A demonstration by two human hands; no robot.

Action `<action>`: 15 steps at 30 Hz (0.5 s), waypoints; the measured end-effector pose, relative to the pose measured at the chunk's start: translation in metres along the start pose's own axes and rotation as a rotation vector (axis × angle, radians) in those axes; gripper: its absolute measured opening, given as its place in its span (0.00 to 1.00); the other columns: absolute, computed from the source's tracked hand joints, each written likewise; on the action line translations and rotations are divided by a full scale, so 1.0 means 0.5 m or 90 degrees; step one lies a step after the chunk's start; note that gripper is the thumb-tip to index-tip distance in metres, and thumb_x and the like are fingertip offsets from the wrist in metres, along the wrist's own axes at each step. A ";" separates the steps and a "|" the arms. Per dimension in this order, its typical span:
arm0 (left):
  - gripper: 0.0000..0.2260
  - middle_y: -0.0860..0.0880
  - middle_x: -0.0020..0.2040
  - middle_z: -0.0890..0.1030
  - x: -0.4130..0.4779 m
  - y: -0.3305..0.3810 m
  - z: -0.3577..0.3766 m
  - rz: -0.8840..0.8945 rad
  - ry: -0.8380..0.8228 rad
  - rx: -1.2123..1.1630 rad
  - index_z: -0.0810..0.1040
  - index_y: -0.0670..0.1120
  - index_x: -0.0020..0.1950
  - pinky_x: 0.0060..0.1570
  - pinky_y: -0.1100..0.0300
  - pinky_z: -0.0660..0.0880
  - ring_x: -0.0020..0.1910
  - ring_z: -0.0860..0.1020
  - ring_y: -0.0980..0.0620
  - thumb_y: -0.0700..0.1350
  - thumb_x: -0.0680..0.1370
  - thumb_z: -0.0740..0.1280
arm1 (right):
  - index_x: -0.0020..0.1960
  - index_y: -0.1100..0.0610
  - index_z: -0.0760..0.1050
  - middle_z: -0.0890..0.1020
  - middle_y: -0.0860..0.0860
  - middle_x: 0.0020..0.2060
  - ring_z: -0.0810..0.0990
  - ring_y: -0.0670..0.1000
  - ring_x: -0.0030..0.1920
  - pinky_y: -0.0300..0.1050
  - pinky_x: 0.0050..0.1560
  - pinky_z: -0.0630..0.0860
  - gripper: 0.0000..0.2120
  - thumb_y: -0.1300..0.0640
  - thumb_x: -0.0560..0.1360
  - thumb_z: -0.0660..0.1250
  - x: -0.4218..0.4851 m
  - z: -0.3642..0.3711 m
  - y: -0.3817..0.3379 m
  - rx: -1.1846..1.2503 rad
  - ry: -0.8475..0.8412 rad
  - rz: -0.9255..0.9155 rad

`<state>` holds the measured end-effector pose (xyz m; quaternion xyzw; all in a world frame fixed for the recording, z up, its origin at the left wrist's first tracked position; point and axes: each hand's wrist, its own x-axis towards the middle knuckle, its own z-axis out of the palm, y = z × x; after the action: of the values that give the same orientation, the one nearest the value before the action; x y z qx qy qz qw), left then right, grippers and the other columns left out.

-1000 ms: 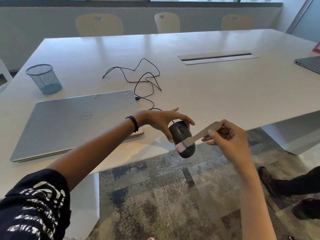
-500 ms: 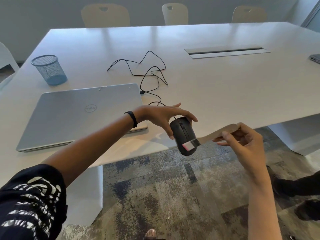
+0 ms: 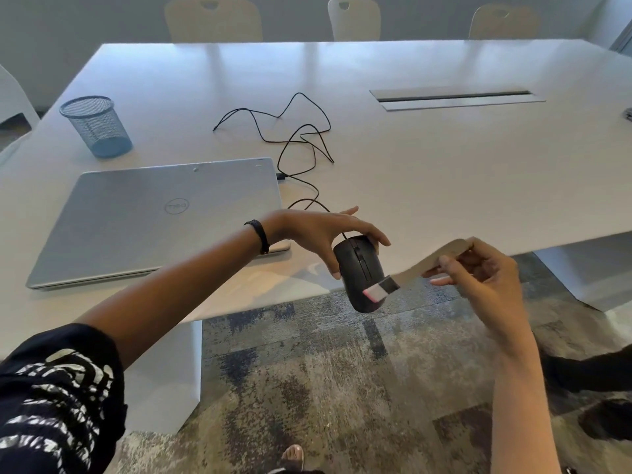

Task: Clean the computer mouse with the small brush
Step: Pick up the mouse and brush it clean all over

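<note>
Closest in, a black sleeve point(image 3: 51, 398) with white print, and grey patchy carpet point(image 3: 307, 371) underfoot. Now up to the action: the left hand point(image 3: 321, 234) has the mouse point(image 3: 359, 271) off the table, hanging in the air just over the near edge. Thumb down one flank, fingers curled over the far side, a firm grip from above. The mouse is black and smooth, its top facing up at us, a thin seam running down the middle with the scroll wheel in it, cord end pointing towards the table. The right hand point(image 3: 478, 271) pinches the small brush point(image 3: 410, 273) by its flat pale wooden handle, thumb against fingertips, the remaining fingers tucked in. The dark ferrule and whitish, pink-edged bristles lie right on the mouse's lower right shoulder, touching it.

Beyond, a closed silver laptop point(image 3: 164, 217) on the white table point(image 3: 444, 183). The mouse's black cable point(image 3: 301, 138) loops loosely behind it and plugs into the laptop's side. Further left, a blue mesh cup point(image 3: 97, 126); further right, a cable slot point(image 3: 455, 97). Pale chairs point(image 3: 212, 18) line the far side.
</note>
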<state>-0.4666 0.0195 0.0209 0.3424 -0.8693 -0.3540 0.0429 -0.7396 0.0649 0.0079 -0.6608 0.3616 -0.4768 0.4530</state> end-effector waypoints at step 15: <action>0.35 0.50 0.66 0.73 0.009 -0.012 -0.007 -0.004 -0.013 -0.021 0.64 0.50 0.72 0.70 0.58 0.34 0.70 0.66 0.57 0.41 0.69 0.76 | 0.45 0.52 0.80 0.87 0.49 0.37 0.86 0.51 0.37 0.41 0.36 0.82 0.03 0.58 0.73 0.68 0.014 0.003 0.007 0.050 -0.011 -0.016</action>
<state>-0.4658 0.0114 0.0190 0.3407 -0.8626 -0.3720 0.0385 -0.7362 0.0577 0.0065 -0.6509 0.3303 -0.4910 0.4756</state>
